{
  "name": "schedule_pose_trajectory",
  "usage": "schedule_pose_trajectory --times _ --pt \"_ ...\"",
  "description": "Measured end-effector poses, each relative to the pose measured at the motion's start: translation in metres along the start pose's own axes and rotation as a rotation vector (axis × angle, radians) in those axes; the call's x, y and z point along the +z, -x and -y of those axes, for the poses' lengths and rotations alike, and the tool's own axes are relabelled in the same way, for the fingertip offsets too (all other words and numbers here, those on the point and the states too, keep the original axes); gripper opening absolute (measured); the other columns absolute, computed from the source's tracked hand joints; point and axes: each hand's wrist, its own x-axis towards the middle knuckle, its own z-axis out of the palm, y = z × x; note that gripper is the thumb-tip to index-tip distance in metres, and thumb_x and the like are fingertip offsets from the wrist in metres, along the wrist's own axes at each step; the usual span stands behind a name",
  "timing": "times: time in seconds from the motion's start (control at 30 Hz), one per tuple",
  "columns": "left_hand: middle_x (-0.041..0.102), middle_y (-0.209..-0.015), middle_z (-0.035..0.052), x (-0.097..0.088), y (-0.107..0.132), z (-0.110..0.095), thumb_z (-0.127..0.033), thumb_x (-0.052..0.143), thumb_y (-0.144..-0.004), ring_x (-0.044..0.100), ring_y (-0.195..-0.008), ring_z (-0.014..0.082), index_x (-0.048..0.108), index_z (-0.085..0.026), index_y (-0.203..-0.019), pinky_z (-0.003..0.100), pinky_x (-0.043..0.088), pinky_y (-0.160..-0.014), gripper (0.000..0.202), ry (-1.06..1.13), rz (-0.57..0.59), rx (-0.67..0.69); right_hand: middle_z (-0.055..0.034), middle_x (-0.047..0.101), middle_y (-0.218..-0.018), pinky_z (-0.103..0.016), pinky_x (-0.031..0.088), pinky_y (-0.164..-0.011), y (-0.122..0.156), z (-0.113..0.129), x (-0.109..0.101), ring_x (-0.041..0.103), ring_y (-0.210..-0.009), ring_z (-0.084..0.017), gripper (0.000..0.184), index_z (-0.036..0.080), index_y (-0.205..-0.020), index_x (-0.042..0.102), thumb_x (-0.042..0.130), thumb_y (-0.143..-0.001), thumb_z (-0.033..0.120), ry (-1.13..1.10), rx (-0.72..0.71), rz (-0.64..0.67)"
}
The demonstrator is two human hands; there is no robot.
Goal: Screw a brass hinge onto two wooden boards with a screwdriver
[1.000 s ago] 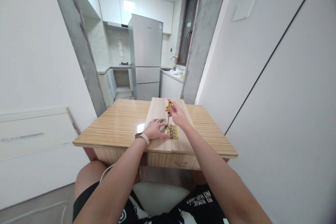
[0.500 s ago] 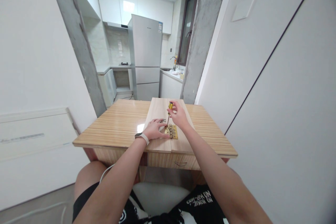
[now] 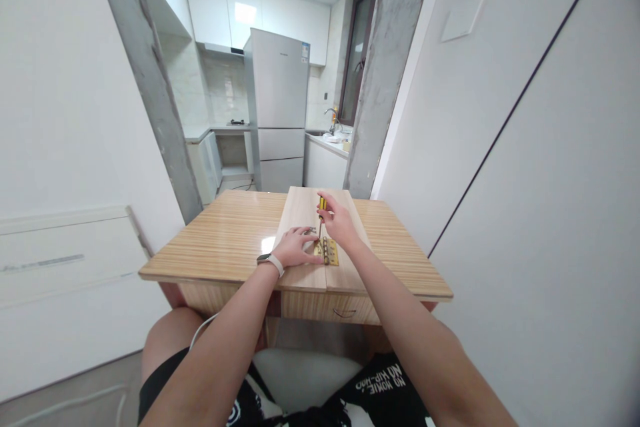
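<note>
A brass-coloured hinge [image 3: 333, 252] lies opened flat across the seam of two pale wooden boards, the left board [image 3: 297, 207] and the right board [image 3: 349, 275]. My right hand [image 3: 341, 223] grips the yellow-and-black handle of a screwdriver [image 3: 323, 204]. It stands nearly upright, its tip at the far end of the hinge's left leaf. My left hand [image 3: 294, 248] lies spread on the left board, thumb and fingertips at that leaf and partly covering it. Small metal pieces [image 3: 311, 230], perhaps screws, lie just beyond its fingers. The screwdriver's very tip is too small to make out.
The boards rest on a wood-grain table [image 3: 215, 240] with a drawer [image 3: 345, 312] at its front. White walls flank the table. Behind it stand a silver refrigerator [image 3: 280, 93] and a kitchen counter [image 3: 327, 143] with a sink.
The screwdriver has become more upright, its handle tipping slightly left. My right hand has shifted a little left, its fingers changing place on the handle. My left hand stays put.
</note>
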Motion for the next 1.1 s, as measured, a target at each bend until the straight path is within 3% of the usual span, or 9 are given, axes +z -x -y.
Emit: schedule_pose_trajectory --times 0.3,0.47,0.57,0.7,0.83,1.0,1.1 --pt "0.048 -0.167 0.0053 -0.002 0.000 -0.002 -0.092 0.073 -0.069 0.038 -0.155 0.0415 0.071 -0.039 -0.142 0.056 0.031 -0.128 0.090 -0.005 0.004 0.010 -0.0085 0.072 -0.123 -0.041 0.059 -0.092 -0.001 0.012 0.001 0.066 -0.096 -0.023 0.056 0.028 -0.145 0.064 0.067 -0.089 0.023 0.172 -0.107 -0.037" --pt "0.049 -0.167 0.0051 -0.001 0.000 -0.001 -0.091 0.074 -0.069 0.039 -0.155 0.0415 0.071 -0.039 -0.141 0.057 0.031 -0.129 0.089 -0.009 0.002 0.005 -0.0086 0.067 -0.139 -0.035 0.063 -0.078 -0.002 0.008 0.003 0.069 -0.106 -0.023 0.052 0.033 -0.148 0.061 0.058 -0.096 0.028 -0.049 0.001 0.070" --pt "0.048 -0.168 0.0047 0.000 -0.001 0.000 -0.091 0.074 -0.069 0.038 -0.155 0.0408 0.071 -0.039 -0.142 0.055 0.030 -0.129 0.089 -0.003 -0.005 0.009 -0.0095 0.070 -0.134 -0.032 0.062 -0.072 -0.003 0.005 0.002 0.072 -0.104 -0.023 0.052 0.033 -0.150 0.059 0.056 -0.098 0.029 -0.161 0.058 0.132" --pt "0.049 -0.167 0.0054 0.001 -0.001 0.002 -0.092 0.073 -0.069 0.039 -0.154 0.0411 0.071 -0.039 -0.142 0.055 0.032 -0.128 0.090 -0.006 0.001 0.011 -0.0069 0.074 -0.115 -0.032 0.062 -0.074 -0.002 0.003 -0.001 0.071 -0.097 -0.021 0.049 0.031 -0.144 0.064 0.059 -0.095 0.029 -0.068 0.016 0.043" --pt "0.050 -0.166 0.0048 0.003 -0.001 0.003 -0.092 0.073 -0.069 0.040 -0.153 0.0407 0.071 -0.039 -0.142 0.055 0.032 -0.128 0.089 -0.019 -0.016 0.023 -0.0058 0.074 -0.111 -0.033 0.060 -0.074 0.000 0.007 -0.002 0.069 -0.093 -0.021 0.046 0.027 -0.137 0.067 0.066 -0.091 0.030 0.066 -0.059 -0.055" --pt "0.049 -0.166 0.0054 0.003 -0.002 0.004 -0.093 0.072 -0.069 0.039 -0.154 0.0410 0.071 -0.038 -0.142 0.055 0.033 -0.128 0.091 -0.020 -0.011 0.026 -0.0076 0.073 -0.119 -0.038 0.060 -0.086 0.000 0.009 0.001 0.067 -0.096 -0.022 0.049 0.026 -0.140 0.067 0.067 -0.091 0.028 0.151 -0.127 -0.057" --pt "0.049 -0.166 0.0058 0.003 -0.002 0.004 -0.094 0.072 -0.069 0.040 -0.154 0.0406 0.071 -0.038 -0.143 0.055 0.032 -0.128 0.093 -0.017 -0.008 0.020 -0.0086 0.072 -0.129 -0.038 0.062 -0.086 -0.001 0.007 0.003 0.068 -0.105 -0.023 0.048 0.029 -0.143 0.066 0.063 -0.095 0.028 0.099 -0.104 -0.022"
